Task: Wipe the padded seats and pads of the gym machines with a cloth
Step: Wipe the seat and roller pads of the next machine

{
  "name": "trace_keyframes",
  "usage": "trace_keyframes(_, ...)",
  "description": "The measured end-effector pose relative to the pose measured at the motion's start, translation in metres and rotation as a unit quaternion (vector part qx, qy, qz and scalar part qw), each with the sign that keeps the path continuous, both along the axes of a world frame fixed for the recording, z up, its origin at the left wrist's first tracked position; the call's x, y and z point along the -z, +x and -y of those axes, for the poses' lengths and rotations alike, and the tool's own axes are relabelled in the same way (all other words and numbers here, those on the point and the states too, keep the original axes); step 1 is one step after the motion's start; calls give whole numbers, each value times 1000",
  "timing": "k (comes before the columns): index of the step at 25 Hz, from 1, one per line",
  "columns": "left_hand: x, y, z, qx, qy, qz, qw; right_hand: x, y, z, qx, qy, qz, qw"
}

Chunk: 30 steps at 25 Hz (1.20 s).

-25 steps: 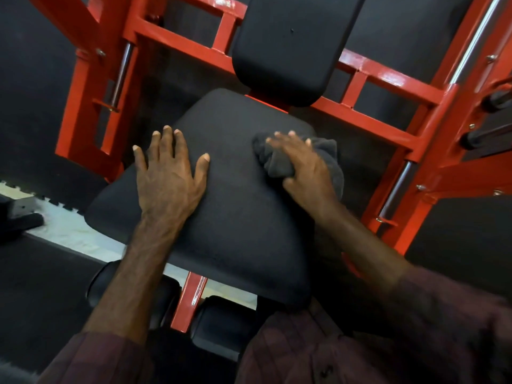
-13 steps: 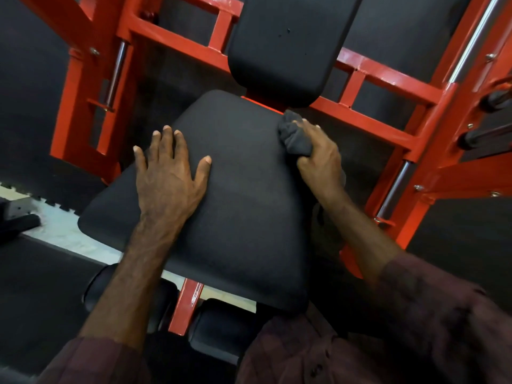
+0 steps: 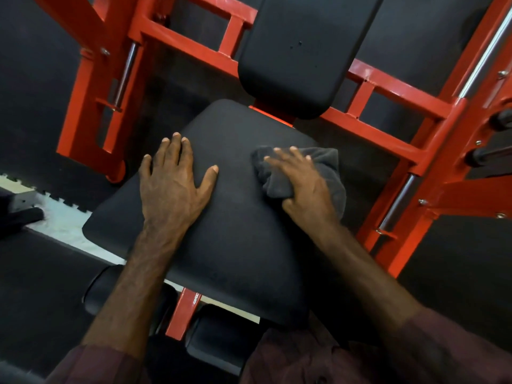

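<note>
The left hand (image 3: 173,184) lies flat, fingers spread, on the seat pad (image 3: 235,245), likely bracing; the right hand (image 3: 302,184) presses the bunched grey cloth (image 3: 327,164), mid-frame, thumb tucked around it, for wiping.

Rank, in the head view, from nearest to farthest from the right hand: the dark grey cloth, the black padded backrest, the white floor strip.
1. Dark grey cloth: directly under the right hand, on the seat's right side.
2. Black padded backrest: above the hand, top centre.
3. White floor strip: far left.
</note>
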State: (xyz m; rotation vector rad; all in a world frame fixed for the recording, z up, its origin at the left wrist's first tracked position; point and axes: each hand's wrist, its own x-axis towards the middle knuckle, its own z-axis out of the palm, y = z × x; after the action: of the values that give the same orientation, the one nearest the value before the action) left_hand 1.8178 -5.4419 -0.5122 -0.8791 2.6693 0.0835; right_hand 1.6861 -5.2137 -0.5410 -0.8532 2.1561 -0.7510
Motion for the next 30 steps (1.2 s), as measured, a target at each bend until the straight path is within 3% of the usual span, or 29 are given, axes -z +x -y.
trace_keyframes(2, 1, 0, 0, -1, -1, 0, 1000, 13, -18, 22, -31, -32, 2, 999)
trace_keyframes(6, 1, -1, 7, -25, 14, 4, 1000, 28, -38, 33, 75, 25, -14, 997)
trace_keyframes(10, 0, -1, 10, -43, 13, 4, 999, 5, 2, 35, -105, -60, -4, 993)
trace_keyframes(13, 0, -1, 13, -40, 20, 13, 999, 23, -24, 71, -64, -43, -4, 997)
trace_keyframes(16, -6, 2, 15, -81, 18, 24, 996, 12, -9, 53, 0, -9, -29, 1000)
trace_keyframes(20, -6, 9, 16, -99, 7, 18, 995, 5, 16, 68, -119, -96, -23, 988)
trace_keyframes(23, -3, 9, 16, -105, 9, 10, 994, 25, -21, 111, -88, -44, -22, 995)
trace_keyframes(26, -6, 10, 19, -109, 26, 3, 994, 16, -7, 90, -27, -7, -32, 999)
trace_keyframes(30, -4, 13, 23, -93, 31, -20, 995, 8, 15, 110, -119, -87, -16, 989)
